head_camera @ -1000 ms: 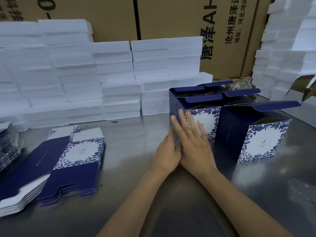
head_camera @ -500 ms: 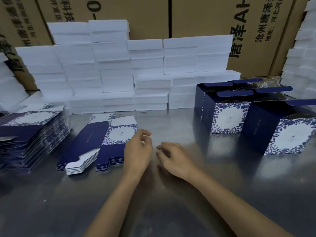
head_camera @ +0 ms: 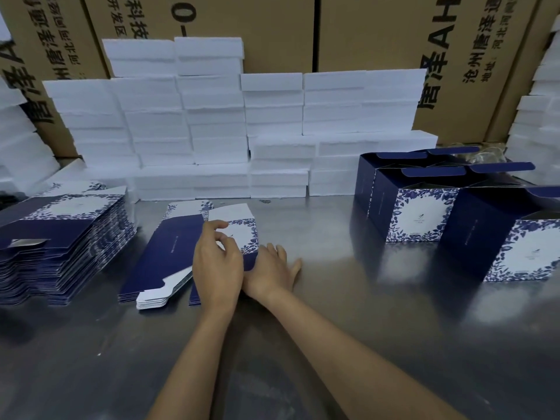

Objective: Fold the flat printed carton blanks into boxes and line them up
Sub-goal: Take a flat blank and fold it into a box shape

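Head view: a small stack of flat carton blanks (head_camera: 181, 256) lay on the steel counter (head_camera: 333, 344), its long axis running from the near-left corner up toward the far right, the white tuck flaps pointing at the person and the floral white panel at the far end. The left hand (head_camera: 218, 268) hovered over the near-right part of that stack, fingers loosely curled with thumb and forefinger close together above the floral panel; whether they pinched the top blank could not be told. The right hand (head_camera: 269, 274) lay just right of the stack, fingers straight and flat on the counter, their tips at or under the stack's right edge, holding nothing.

Left of the small stack, a taller pile of blanks (head_camera: 60, 244) sat near the counter's left edge, with a narrow strip of bare steel between the two. Well to the right of the small stack stood folded boxes (head_camera: 424, 213), upright with top flaps open, in a row running back; the nearest box (head_camera: 515, 244) reached the right frame edge. Bare counter lay between the small stack and the boxes, and in front toward the person. Behind the small stack, white foam blocks (head_camera: 218, 131) were piled against brown shipping cartons (head_camera: 363, 31).
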`<state>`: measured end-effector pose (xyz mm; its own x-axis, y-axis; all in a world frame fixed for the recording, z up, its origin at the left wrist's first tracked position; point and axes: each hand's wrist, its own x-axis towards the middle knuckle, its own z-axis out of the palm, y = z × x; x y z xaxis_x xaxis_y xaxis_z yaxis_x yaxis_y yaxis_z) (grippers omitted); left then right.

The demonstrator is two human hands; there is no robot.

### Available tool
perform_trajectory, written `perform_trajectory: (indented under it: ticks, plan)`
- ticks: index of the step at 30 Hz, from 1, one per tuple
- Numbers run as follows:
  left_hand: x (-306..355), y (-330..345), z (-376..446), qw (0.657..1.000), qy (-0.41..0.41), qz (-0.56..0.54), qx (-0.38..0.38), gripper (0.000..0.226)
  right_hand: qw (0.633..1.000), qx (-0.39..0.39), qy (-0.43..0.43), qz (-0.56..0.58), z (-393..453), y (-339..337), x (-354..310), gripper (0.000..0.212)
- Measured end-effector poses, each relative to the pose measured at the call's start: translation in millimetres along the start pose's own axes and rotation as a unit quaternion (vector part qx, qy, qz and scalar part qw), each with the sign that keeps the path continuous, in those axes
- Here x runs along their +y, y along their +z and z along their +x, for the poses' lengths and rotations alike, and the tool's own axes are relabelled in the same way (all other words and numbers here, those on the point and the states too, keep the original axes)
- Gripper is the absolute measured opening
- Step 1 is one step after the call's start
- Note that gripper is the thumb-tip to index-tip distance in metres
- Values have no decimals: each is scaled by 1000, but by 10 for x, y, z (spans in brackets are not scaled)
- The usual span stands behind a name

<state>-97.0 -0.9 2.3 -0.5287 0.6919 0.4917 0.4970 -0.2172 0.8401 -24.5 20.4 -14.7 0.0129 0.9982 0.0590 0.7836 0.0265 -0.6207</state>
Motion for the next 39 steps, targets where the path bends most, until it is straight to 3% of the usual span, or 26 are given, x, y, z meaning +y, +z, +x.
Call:
perform_trajectory:
  ticks: [3,6,10,13,15,17,19,21,23,24,26,30,32,35,37,39]
  plan:
    - [37,-19,-25,1000,8,-5,-3,22,996,57,9,68,-1,-3,5,48]
    - [72,-39,-41,1000,24,1,-10,26,973,87,9,216,-44,-110,-7,38]
    - [111,-43,-38,993,100,63,22,30,890,93,10,446,-54,-472,48,29]
    - [175,-32,-25,988,111,83,71,43,837,122,3,533,-95,-848,260,32]
    - [196,-21,-21,994,69,60,60,64,807,154,7,570,-168,-1042,486,35]
    - [213,-11,-16,995,-61,-60,-42,95,779,162,17,606,-264,-1161,727,39]
    - [237,-17,-39,924,-219,-260,-177,112,734,126,35,667,-354,-1203,942,43]
    - [213,18,-70,846,-272,-382,-256,90,687,72,64,720,-400,-1194,1071,48]
    - [233,66,-126,841,-259,-394,-265,45,681,39,84,726,-417,-1170,1108,51]
    - [235,79,-153,848,-255,-388,-255,36,685,28,87,723,-425,-1163,1103,53]
    - [239,93,-178,865,-229,-375,-240,39,691,-1,86,717,-421,-1143,1104,50]
    - [278,101,-197,939,-102,-252,-212,58,732,-75,86,672,-409,-1143,1093,41]
    - [299,105,-237,956,-3,-183,-231,74,722,-104,91,678,-402,-1190,1086,57]
    - [288,72,-295,950,150,-89,-260,97,690,-142,56,707,-409,-1260,1125,81]
    - [298,65,-305,933,238,14,-269,102,671,-121,42,730,-418,-1280,1154,68]
    - [312,66,-294,914,255,123,-291,98,682,-86,83,721,-403,-1282,1201,46]
